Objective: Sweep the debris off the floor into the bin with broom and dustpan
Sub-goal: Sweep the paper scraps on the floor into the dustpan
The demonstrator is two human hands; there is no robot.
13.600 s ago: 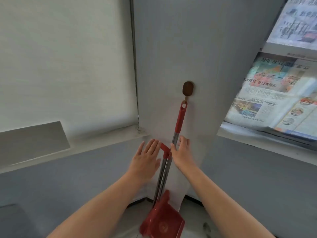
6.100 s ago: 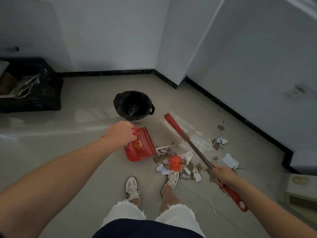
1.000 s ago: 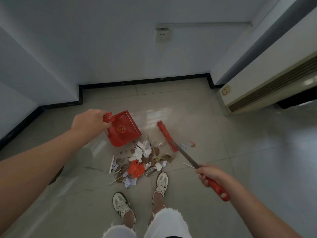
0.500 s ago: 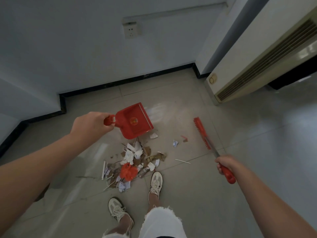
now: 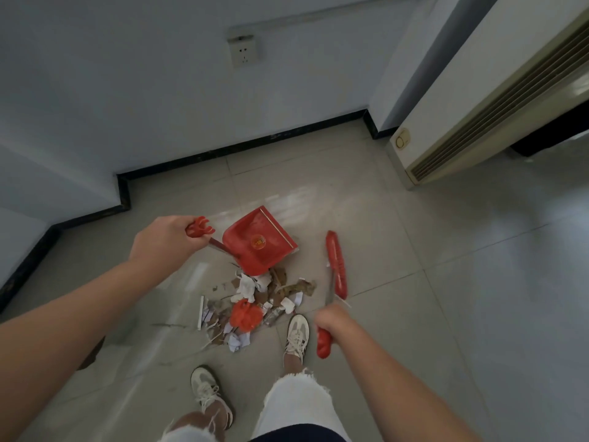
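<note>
At frame centre, the left hand [image 5: 162, 242] grips the red dustpan [image 5: 259, 242] handle above the debris [image 5: 255, 306]; the right hand [image 5: 333, 322] clutches the red broom [image 5: 336, 264] beside it.

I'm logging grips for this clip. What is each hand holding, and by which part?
The left hand grips the dustpan at its handle's top end; the right hand grips the broom by its red grip.

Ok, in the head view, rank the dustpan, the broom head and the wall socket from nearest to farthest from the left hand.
1. dustpan: its handle is gripped by the left hand.
2. broom head: right of the dustpan.
3. wall socket: on the far wall ahead.
</note>
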